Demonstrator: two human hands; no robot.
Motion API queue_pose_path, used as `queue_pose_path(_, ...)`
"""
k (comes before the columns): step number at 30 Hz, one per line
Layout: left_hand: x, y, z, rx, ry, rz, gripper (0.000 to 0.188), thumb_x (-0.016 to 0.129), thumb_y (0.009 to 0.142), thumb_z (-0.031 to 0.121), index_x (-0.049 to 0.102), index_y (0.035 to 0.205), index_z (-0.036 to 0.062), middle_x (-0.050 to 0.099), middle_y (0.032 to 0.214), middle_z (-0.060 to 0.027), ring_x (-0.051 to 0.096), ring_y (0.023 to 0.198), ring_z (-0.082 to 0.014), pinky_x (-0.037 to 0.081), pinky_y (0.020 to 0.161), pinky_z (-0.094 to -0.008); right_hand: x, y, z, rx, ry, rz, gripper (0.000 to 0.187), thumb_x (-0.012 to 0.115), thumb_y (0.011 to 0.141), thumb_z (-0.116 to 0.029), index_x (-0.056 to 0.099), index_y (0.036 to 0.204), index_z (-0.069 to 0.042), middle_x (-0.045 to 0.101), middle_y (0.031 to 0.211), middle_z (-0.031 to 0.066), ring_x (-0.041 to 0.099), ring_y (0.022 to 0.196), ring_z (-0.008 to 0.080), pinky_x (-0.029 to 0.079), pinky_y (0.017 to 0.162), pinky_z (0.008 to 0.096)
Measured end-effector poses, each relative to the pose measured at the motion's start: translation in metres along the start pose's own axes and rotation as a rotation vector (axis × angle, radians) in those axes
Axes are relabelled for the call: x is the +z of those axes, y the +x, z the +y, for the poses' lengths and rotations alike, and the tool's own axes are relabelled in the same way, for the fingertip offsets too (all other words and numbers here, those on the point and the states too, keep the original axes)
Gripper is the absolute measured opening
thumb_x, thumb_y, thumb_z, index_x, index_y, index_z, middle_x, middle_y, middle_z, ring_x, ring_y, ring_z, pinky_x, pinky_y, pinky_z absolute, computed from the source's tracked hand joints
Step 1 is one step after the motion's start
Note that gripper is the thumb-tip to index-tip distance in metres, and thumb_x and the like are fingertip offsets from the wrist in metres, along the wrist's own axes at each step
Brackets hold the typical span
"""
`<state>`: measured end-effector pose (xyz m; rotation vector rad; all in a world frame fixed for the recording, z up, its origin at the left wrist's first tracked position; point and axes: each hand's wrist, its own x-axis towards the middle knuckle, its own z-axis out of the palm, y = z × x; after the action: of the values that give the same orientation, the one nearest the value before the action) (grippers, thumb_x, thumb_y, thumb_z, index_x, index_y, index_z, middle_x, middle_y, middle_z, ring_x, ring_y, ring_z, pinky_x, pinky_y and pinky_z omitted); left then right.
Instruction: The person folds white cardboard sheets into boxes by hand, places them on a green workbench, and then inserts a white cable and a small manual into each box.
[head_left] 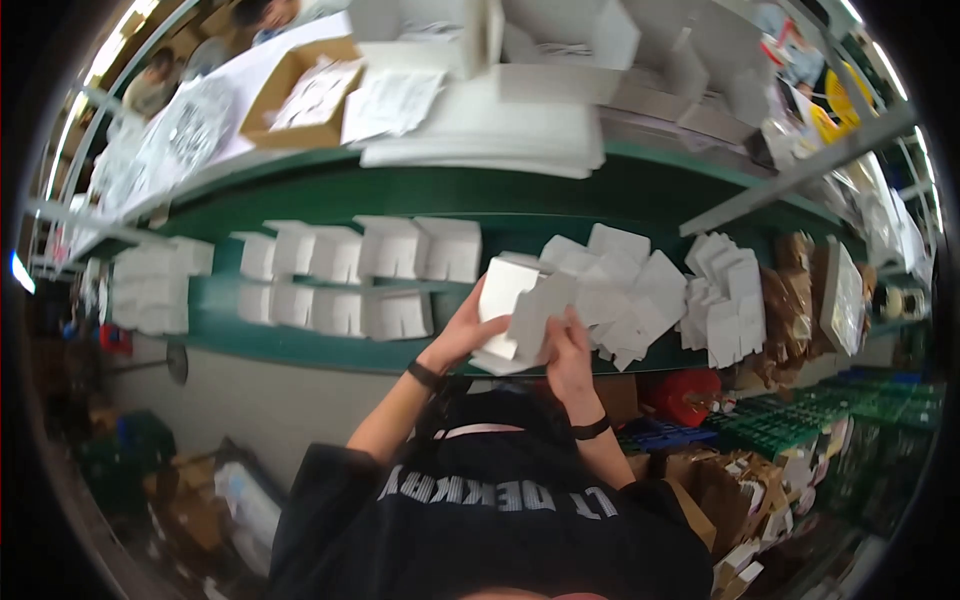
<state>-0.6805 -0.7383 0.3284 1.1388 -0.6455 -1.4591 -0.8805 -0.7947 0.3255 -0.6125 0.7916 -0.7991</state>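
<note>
Between my two hands is a white folded card box insert [512, 310], raised over the near edge of the green bench. My left hand [462, 330] grips its left side, thumb across the front. Closed on its right panel is my right hand [568, 352]. Left of my hands, folded white card inserts [395, 250] stand in two rows on the bench. To the right lies a loose heap of flat white card pieces [635, 290]. Farther right, more white card pieces [725, 295] are stacked overlapping.
White open boxes [565, 85] and a brown carton [257, 125] occupy the upper shelf. A grey metal post [800, 170] crosses at right. Brown wrapped packages [795, 310] sit at the bench's right end. Green crates [780, 415] and a red spool [685, 395] are below right.
</note>
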Motion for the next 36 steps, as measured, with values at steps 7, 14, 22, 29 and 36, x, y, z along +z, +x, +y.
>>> queue_pose_path(7, 0.003, -0.026, -0.022, 0.14, 0.006, 0.197, 0.09, 0.069, 0.091, 0.003, 0.021, 0.167, 0.0092, 0.042, 0.16, -0.016, 0.043, 0.146, -0.0271, 0.037, 0.12, -0.0414, 0.041, -0.034, 0.005, -0.327, -0.662, -0.098, 0.066, 0.066, 0.098, -0.009, 0.037, 0.157, 0.0, 0.053, 0.148, 0.0144, 0.053, 0.135, 0.0267, 0.041, 0.115, 0.0368)
queue_pose_path(14, -0.044, -0.049, 0.013, 0.645, 0.747, 0.038, 0.081, 0.074, 0.083, 0.007, 0.044, 0.158, 0.0128, 0.035, 0.161, -0.0196, 0.037, 0.147, -0.0385, 0.038, 0.12, -0.0491, 0.032, -0.039, 0.047, -0.33, -0.768, -0.047, 0.075, 0.066, 0.093, -0.004, 0.031, 0.159, 0.0, 0.047, 0.152, 0.0142, 0.05, 0.138, 0.0255, 0.04, 0.115, 0.0386)
queue_pose_path(22, -0.086, -0.103, -0.003, 0.55, 0.96, -0.117, 0.065, 0.084, 0.076, 0.02, 0.068, 0.138, 0.0161, 0.028, 0.164, -0.0222, 0.036, 0.142, -0.0473, 0.038, 0.119, -0.0545, 0.057, -0.065, 0.073, 0.051, -0.489, -0.174, 0.082, 0.07, 0.092, -0.004, 0.026, 0.161, -0.003, 0.046, 0.155, 0.0165, 0.046, 0.142, 0.0255, 0.038, 0.118, 0.0403)
queue_pose_path(29, -0.132, -0.149, 0.011, 0.475, 0.526, -0.242, 0.108, 0.096, 0.059, 0.03, 0.047, 0.155, 0.0184, 0.025, 0.16, -0.0302, 0.032, 0.143, -0.0552, 0.033, 0.122, -0.0609, 0.096, -0.083, 0.096, 0.073, -0.449, -0.078, 0.082, 0.072, 0.091, -0.003, 0.029, 0.161, -0.005, 0.048, 0.152, 0.0115, 0.048, 0.14, 0.0239, 0.041, 0.116, 0.0393)
queue_pose_path(36, -0.146, -0.166, 0.036, 0.655, 1.086, -0.315, 0.134, 0.1, 0.044, 0.031, 0.035, 0.161, 0.0196, 0.03, 0.154, -0.0303, 0.034, 0.144, -0.0548, 0.031, 0.122, -0.0632, 0.101, -0.091, 0.11, 0.1, -0.676, -0.133, 0.081, 0.068, 0.093, -0.004, 0.028, 0.163, -0.005, 0.048, 0.154, 0.0112, 0.05, 0.139, 0.0229, 0.041, 0.116, 0.0386)
